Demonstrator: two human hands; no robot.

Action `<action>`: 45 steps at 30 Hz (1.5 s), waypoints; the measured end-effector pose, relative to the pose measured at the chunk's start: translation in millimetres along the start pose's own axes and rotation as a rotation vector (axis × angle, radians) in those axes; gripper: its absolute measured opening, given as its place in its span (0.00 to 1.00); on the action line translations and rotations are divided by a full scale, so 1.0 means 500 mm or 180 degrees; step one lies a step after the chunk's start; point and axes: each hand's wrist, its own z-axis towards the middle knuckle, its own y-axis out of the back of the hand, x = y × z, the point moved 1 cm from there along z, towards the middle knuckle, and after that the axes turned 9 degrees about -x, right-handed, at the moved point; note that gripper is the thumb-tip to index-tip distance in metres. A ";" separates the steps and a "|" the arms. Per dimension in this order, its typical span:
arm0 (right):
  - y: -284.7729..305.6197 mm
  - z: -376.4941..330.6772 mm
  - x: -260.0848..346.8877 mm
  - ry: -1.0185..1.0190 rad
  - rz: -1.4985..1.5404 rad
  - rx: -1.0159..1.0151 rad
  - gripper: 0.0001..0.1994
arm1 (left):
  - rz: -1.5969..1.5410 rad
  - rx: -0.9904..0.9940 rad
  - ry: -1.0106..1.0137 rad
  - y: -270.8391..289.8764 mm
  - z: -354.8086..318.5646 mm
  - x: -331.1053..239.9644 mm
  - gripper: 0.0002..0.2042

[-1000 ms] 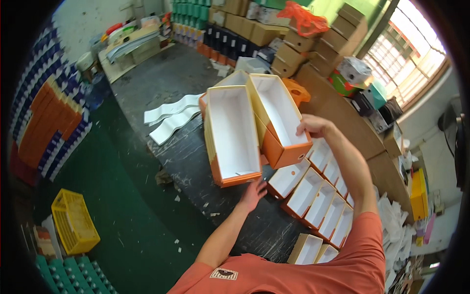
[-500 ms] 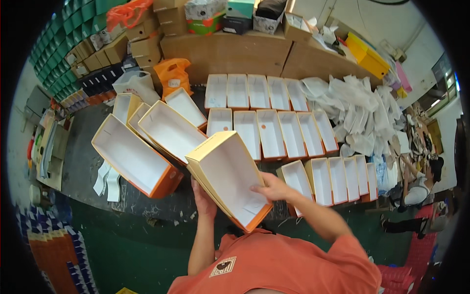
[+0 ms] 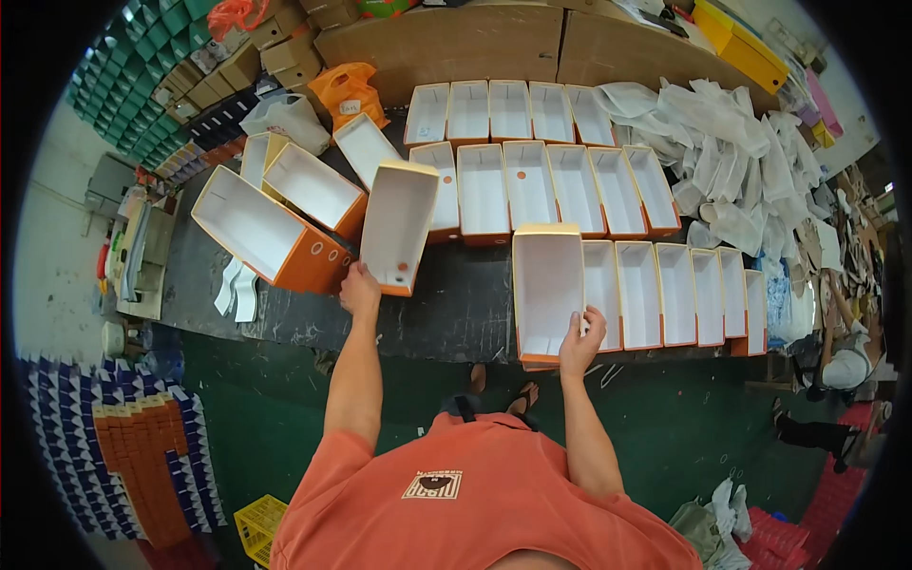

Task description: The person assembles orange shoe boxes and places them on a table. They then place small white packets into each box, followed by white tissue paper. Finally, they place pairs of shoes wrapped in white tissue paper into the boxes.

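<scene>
In the head view, the right hand [image 3: 581,344] has its fingers clamped on the right wall of the open right-hand box [image 3: 547,294], thumb inside, at the left end of the front row of boxes [image 3: 677,294]. The left hand [image 3: 360,288] is at the lower left corner of the left-hand box [image 3: 397,217], among the open boxes on the left; part of its fingers is hidden, so I cannot tell how firmly they close.

The step in hand looks like lining up open boxes in rows, one box at each hand. As I judge it, the next move calls for squaring the right-hand box against its neighbour, with the grip low on the wall so that it does not tip.

The right-hand box reaches the front edge of the dark surface [image 3: 465,302], with the green floor [image 3: 275,399] beyond; whether it rests fully, I cannot tell. The best room for moving is the surface between the two boxes. To the left, the wide box [image 3: 275,228] crowds the left hand; behind, the middle row [image 3: 574,190] limits any push away from the body
</scene>
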 end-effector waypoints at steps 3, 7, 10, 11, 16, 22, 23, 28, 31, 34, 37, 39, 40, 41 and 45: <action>0.027 0.007 0.055 -0.0569 0.0691 0.0144 0.13 | 0.0557 0.0323 -0.0438 0.065 -0.115 0.031 0.20; 0.014 -0.042 0.097 -0.0616 0.0821 0.1552 0.17 | 0.0572 0.0370 -0.0297 0.070 -0.271 0.174 0.18; -0.038 -0.090 0.098 -0.0570 -0.0027 0.2517 0.21 | 0.0092 -0.0155 -0.0665 0.008 -0.291 0.294 0.15; -0.065 -0.105 0.070 -0.0483 -0.0465 0.2481 0.22 | -0.0096 -0.0115 -0.0515 0.017 -0.288 0.255 0.14; -0.096 -0.113 0.117 -0.0027 -0.1224 0.1935 0.35 | -0.0751 -0.0273 -0.0728 0.032 -0.269 0.218 0.12; -0.156 -0.121 0.252 -0.0114 0.0321 0.2994 0.29 | -0.0947 0.0814 0.0141 0.010 -0.300 0.136 0.08; -0.186 -0.125 0.262 -0.0383 0.0039 0.3490 0.28 | -0.0978 0.0881 0.0264 0.020 -0.306 0.120 0.07; -0.254 -0.137 0.209 0.0286 -0.0575 0.3379 0.19 | -0.3472 0.2003 0.1291 -0.051 -0.269 0.225 0.19; -0.180 -0.117 0.289 0.0147 0.0222 0.2813 0.15 | -0.2657 0.1765 0.1353 -0.013 -0.233 0.208 0.30; -0.140 -0.062 0.320 -0.0254 0.0534 0.2532 0.13 | -0.2062 0.2213 -0.0430 -0.081 -0.232 0.154 0.33; -0.159 -0.054 0.325 -0.0569 0.0844 0.2598 0.12 | -0.2929 0.1739 -0.0191 -0.155 -0.274 0.181 0.29; -0.201 -0.051 0.338 -0.0822 0.0628 0.3111 0.12 | -0.3743 0.1557 0.1005 -0.147 -0.244 0.223 0.31; -0.225 -0.063 0.344 -0.1248 0.0518 0.3468 0.13 | -0.4354 0.1229 0.2017 -0.120 -0.233 0.236 0.34; -0.256 -0.083 0.355 -0.1651 0.0456 0.3851 0.14 | -0.3575 0.0319 0.1623 -0.087 -0.198 0.261 0.42; -0.376 -0.189 0.331 -0.0821 0.0113 0.4325 0.22 | -0.1515 -0.1209 0.0147 0.083 -0.017 0.219 0.60</action>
